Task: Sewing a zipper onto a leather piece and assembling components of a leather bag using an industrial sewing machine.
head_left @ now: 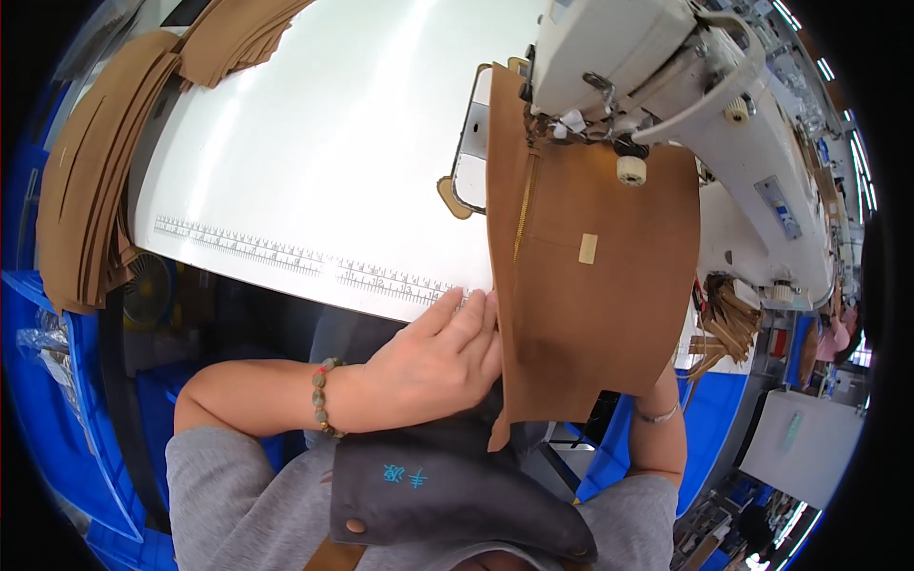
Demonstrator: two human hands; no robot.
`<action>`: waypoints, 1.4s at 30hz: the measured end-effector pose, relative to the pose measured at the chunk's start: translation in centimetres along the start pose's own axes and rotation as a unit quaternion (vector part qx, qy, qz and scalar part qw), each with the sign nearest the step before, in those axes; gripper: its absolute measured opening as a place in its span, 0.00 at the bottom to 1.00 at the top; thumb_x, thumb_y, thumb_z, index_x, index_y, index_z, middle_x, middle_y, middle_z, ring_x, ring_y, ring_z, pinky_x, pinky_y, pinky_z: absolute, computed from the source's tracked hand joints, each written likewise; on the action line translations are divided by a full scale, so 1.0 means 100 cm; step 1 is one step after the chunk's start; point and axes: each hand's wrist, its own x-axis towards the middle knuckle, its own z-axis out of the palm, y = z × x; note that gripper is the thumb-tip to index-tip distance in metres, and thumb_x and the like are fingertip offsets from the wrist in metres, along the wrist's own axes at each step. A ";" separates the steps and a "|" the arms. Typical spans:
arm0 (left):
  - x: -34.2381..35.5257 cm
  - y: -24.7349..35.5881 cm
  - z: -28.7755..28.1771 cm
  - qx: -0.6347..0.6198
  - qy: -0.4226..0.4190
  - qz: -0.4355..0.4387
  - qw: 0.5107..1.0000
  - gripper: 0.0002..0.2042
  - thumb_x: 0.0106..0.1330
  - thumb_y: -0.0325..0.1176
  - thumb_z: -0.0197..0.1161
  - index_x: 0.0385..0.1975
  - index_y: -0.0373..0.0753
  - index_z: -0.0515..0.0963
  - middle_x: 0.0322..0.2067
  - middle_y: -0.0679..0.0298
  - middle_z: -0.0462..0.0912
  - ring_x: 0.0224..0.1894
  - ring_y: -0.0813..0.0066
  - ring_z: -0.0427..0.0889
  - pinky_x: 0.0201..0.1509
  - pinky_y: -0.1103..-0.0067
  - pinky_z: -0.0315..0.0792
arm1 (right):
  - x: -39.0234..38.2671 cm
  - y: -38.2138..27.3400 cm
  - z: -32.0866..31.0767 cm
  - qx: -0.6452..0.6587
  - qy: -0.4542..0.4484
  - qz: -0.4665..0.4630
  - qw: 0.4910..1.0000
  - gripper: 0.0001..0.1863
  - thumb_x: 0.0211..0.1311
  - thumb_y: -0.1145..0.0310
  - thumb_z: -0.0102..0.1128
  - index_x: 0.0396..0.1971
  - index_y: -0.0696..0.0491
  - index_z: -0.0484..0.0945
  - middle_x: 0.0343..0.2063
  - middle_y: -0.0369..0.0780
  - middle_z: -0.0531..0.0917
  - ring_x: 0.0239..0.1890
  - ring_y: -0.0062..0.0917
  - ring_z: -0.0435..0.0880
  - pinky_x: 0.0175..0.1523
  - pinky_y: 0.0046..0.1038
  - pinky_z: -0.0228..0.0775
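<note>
A brown fabric panel lies under the head of a white sewing machine and hangs over the table's near edge. A brass-toothed zipper runs along its left side, and a small beige patch sits on its face. My left hand rests against the panel's left edge, fingers stretched out over the printed ruler; its thumb is hidden. The right hand reaches behind the panel's lower right edge, where the fabric hides its fingers.
Stacked brown fabric pieces hang at the far left above blue bins. More brown pieces are bunched right of the machine. A printed ruler runs along the near edge of the white table.
</note>
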 end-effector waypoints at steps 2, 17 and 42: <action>-0.002 -0.001 -0.001 -0.007 -0.008 0.010 1.000 0.17 0.60 0.33 0.61 0.45 0.28 0.82 0.46 0.48 0.87 0.56 0.53 0.82 0.61 0.62 0.78 | -0.019 0.007 0.003 -0.019 0.009 0.001 1.000 0.15 0.66 0.77 0.66 0.52 0.60 0.83 0.46 0.38 0.87 0.34 0.14 0.84 0.37 0.15 0.73; -0.033 0.006 0.010 -0.092 -0.017 -0.047 0.995 0.22 0.62 0.36 0.63 0.56 0.37 0.83 0.60 0.55 0.82 0.67 0.54 0.78 0.70 0.53 0.72 | -0.043 0.029 0.075 -0.613 -0.037 -0.354 0.706 0.26 0.62 0.57 0.71 0.59 0.48 0.82 0.58 0.46 0.79 0.58 0.40 0.81 0.64 0.46 0.74; 0.042 -0.074 0.002 -0.075 -0.098 -0.072 0.990 0.35 0.55 0.51 0.75 0.62 0.38 0.80 0.62 0.62 0.82 0.65 0.58 0.78 0.71 0.61 0.70 | -0.004 0.012 0.061 -0.618 -0.135 -0.415 0.654 0.26 0.61 0.52 0.70 0.53 0.53 0.82 0.54 0.42 0.81 0.58 0.39 0.81 0.68 0.48 0.71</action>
